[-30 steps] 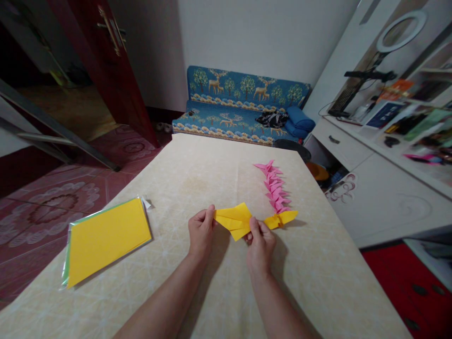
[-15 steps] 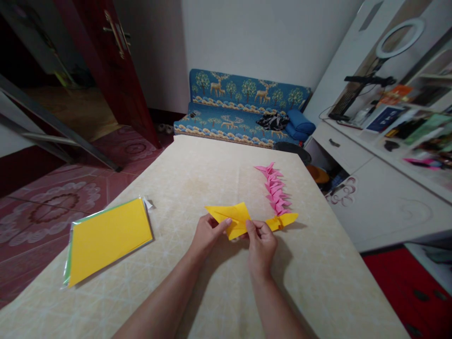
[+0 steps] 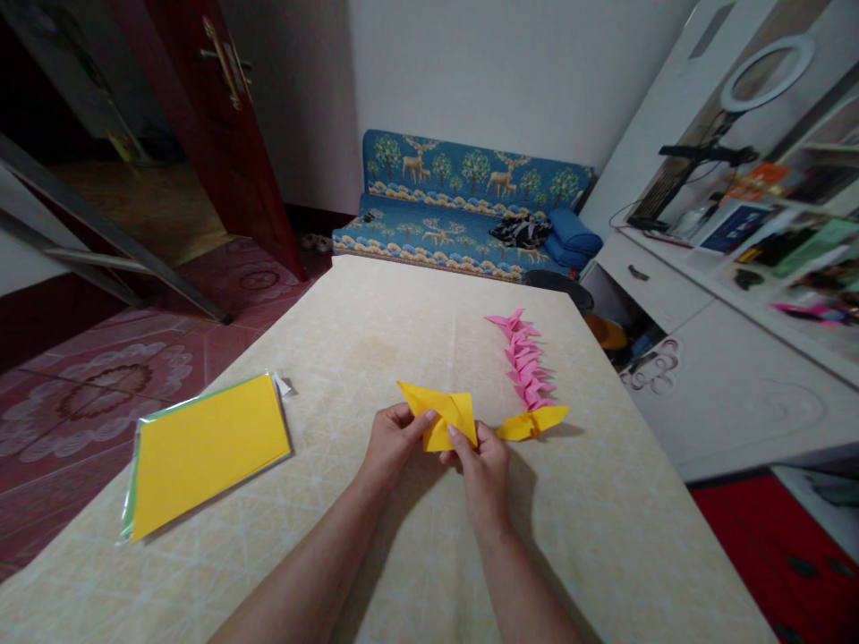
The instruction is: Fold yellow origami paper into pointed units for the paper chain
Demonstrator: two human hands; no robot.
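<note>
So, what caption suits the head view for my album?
Left fingers and right fingers pinch a folded yellow sheet near pink folded shapes.

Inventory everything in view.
table: 1, cream, centre
folded sheet: 1, yellow, held, centre
folded figure: 1, yellow, table's right
pink paper row: pieces uncountable, pink, table's right
paper pack: 1, yellow and green, table's left
sofa: 1, blue, beyond table
cloth: 1, dark patterned, on sofa
cushions: apparently 2, blue, sofa's right
door: 1, red, left
ladder-like frame: 1, grey, left edge
floor tiles: several, reddish, left
wall: white, back
cabinet: 1, white, right
small items: many, mixed, on cabinet
ring light: 1, white, upper right
red surface: 1, red, lower right
left hand: 1, bare, sheet's left
right hand: 1, bare, sheet's right
</note>
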